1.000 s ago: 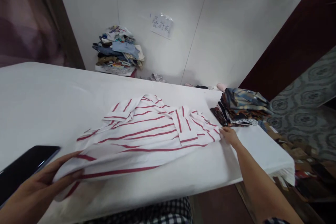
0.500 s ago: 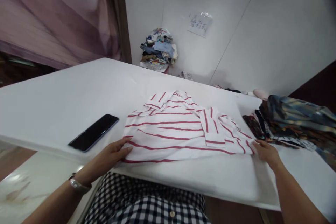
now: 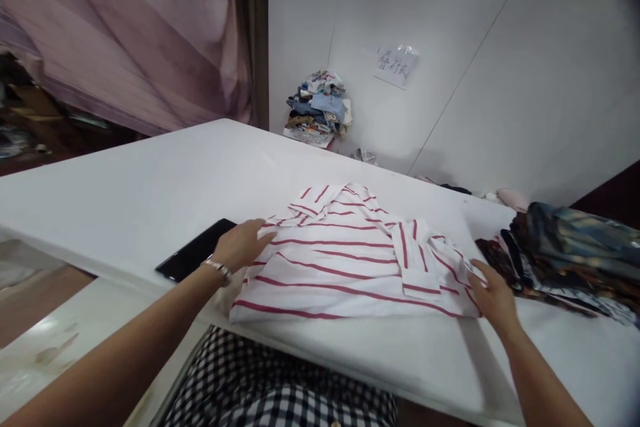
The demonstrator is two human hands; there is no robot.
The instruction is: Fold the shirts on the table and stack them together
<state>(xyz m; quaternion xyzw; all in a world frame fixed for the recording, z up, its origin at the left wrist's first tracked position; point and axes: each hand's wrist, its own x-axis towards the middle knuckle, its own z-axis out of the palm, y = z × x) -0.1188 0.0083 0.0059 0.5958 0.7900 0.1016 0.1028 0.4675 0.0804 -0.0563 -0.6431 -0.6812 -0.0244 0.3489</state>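
Note:
A white shirt with red stripes (image 3: 325,260) lies spread on the white table in front of me, its short sleeves folded inward over the body. My left hand (image 3: 243,245) is at the shirt's left edge, fingers stretched toward the cloth and the thumb apart from them. On the opposite side, my right hand (image 3: 493,293) has its fingers and thumb closed on the shirt's right edge. Behind my left wrist lies a black phone (image 3: 193,253), partly covered by that hand.
Folded clothes (image 3: 575,253) are stacked on the table (image 3: 165,167) at the right. Beyond the far edge stands a tall clothes pile (image 3: 320,107) against the wall. A handwritten paper sign (image 3: 397,67) hangs there. A pink curtain (image 3: 150,33) drapes at the left.
My left hand has moved from the shirt's lower left corner up along its left edge, now overlapping the phone. My right hand has moved slightly up the right edge. The view has shifted.

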